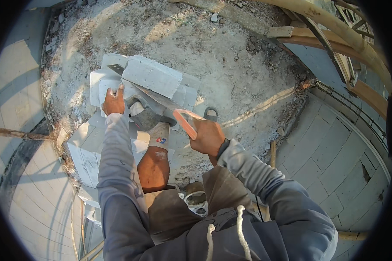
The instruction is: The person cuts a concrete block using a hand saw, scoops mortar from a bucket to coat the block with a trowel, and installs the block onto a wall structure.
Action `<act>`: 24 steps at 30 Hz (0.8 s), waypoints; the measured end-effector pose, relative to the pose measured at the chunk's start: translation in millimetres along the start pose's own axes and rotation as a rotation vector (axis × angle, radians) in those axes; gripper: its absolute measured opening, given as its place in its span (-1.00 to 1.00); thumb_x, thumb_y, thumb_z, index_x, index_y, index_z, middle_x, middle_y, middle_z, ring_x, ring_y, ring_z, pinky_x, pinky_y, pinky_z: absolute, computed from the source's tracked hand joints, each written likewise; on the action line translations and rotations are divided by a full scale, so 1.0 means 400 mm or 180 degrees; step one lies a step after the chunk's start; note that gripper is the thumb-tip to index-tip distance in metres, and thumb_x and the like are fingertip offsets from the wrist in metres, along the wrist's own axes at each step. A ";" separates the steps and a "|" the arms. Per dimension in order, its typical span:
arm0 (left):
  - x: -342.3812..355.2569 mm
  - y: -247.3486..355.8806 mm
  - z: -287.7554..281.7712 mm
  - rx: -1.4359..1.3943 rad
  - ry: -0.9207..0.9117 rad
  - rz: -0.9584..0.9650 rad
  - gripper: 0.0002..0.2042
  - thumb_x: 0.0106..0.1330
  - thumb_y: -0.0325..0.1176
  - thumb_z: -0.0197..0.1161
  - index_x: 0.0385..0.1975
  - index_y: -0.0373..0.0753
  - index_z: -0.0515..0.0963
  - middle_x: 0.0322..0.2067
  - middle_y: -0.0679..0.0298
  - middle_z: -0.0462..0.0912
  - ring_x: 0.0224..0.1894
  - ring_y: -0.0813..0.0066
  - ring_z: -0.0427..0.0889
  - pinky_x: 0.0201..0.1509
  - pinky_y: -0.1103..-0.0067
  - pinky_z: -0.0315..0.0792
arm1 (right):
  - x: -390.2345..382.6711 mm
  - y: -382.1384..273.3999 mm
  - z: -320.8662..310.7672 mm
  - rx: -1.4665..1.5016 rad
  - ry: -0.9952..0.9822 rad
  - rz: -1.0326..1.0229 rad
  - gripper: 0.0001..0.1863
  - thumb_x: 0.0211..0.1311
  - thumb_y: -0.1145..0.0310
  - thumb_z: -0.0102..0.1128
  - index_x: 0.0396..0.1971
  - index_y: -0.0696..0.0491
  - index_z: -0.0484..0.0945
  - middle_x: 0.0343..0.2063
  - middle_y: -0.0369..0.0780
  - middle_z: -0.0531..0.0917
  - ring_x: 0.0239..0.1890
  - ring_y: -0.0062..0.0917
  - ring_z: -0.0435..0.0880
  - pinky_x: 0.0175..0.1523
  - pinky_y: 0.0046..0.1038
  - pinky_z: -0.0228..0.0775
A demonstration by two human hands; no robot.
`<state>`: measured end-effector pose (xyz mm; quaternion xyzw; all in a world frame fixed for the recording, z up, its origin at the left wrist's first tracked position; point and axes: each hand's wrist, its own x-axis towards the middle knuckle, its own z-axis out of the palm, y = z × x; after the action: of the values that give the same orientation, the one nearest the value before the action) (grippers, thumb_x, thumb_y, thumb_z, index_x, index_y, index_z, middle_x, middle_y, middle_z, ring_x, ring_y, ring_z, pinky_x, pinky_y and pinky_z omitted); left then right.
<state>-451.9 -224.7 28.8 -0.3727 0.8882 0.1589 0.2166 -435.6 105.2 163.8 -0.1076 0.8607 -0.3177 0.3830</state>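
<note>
saw handle (185, 124) inside right hand (207, 137), pale block (152, 76) just beyond left fingertips (119, 89)

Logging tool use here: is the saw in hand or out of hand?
In hand: the right hand is closed around the orange handle of the saw.
</note>
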 end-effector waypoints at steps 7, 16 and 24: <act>0.016 -0.029 -0.034 0.0048 0.0089 -0.0037 -0.33 0.18 0.25 0.05 0.01 -0.28 0.48 -0.10 -0.03 0.60 0.03 -0.04 0.52 0.21 0.24 0.20 | -0.102 -0.047 0.026 -0.0050 -0.0480 0.0317 -0.70 -0.15 0.38 0.20 -0.33 0.16 0.49 -0.39 0.03 0.62 -0.26 -0.12 0.62 -0.18 -0.20 0.47; 0.004 0.043 -0.019 0.0068 0.0063 0.0104 -0.35 0.22 0.23 0.01 0.04 -0.27 0.44 -0.09 -0.01 0.61 0.04 -0.02 0.52 0.24 0.20 0.14 | 0.114 -0.132 -0.003 -0.0109 -0.0389 -0.0023 -0.70 -0.12 0.31 0.17 -0.38 0.19 0.53 -0.50 0.04 0.62 -0.35 -0.07 0.63 -0.21 -0.18 0.48; 0.006 -0.075 -0.046 -0.0083 -0.0009 -0.0111 -0.45 0.21 0.22 0.04 -0.18 -0.21 0.52 -0.23 0.07 0.67 -0.07 0.06 0.58 0.15 0.21 0.20 | -0.273 0.025 -0.012 0.0051 -0.0007 -0.0043 -0.71 -0.19 0.41 0.20 -0.37 0.20 0.51 -0.49 0.00 0.63 -0.41 -0.10 0.63 -0.23 -0.20 0.49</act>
<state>-436.4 -254.2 39.7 -0.3907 0.8791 0.1673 0.2157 -363.7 161.9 224.6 -0.1107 0.8570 -0.3270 0.3827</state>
